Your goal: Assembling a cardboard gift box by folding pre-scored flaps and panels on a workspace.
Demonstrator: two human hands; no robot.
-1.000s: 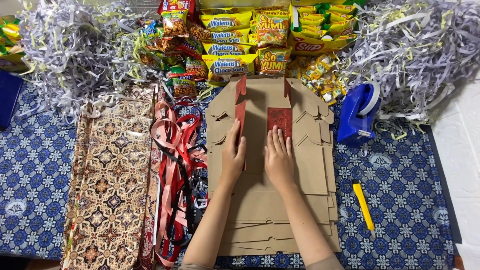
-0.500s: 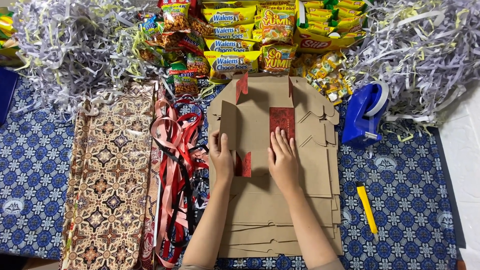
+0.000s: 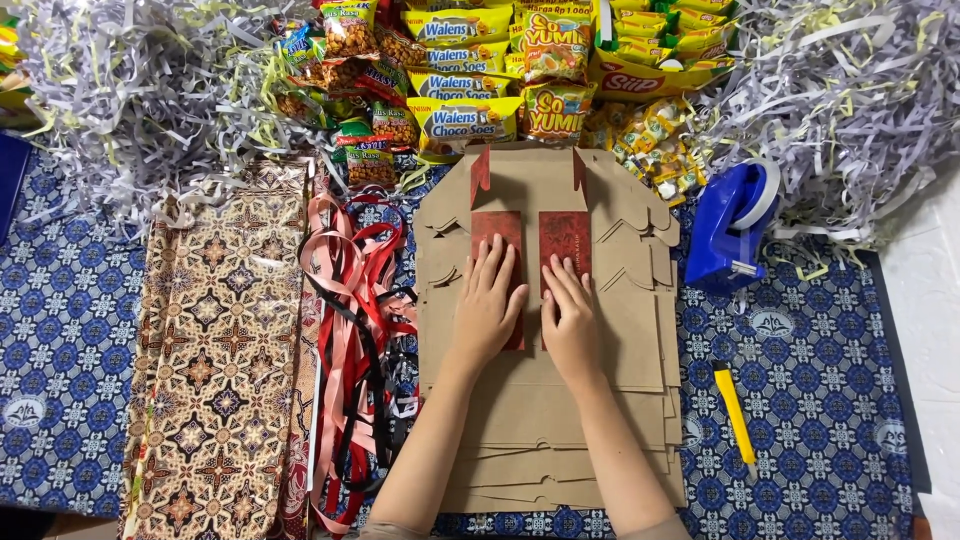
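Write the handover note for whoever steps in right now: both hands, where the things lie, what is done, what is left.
Left hand: flat, palm down on the left red flap.
Right hand: flat on the right red flap.
Both flaps lie folded inward on the top brown cardboard blank of the stack.
Ribbons left, tape dispenser and yellow cutter right, snack packets above.
Done: flaps pressed down. Left: the blank otherwise lies flat, unfolded.
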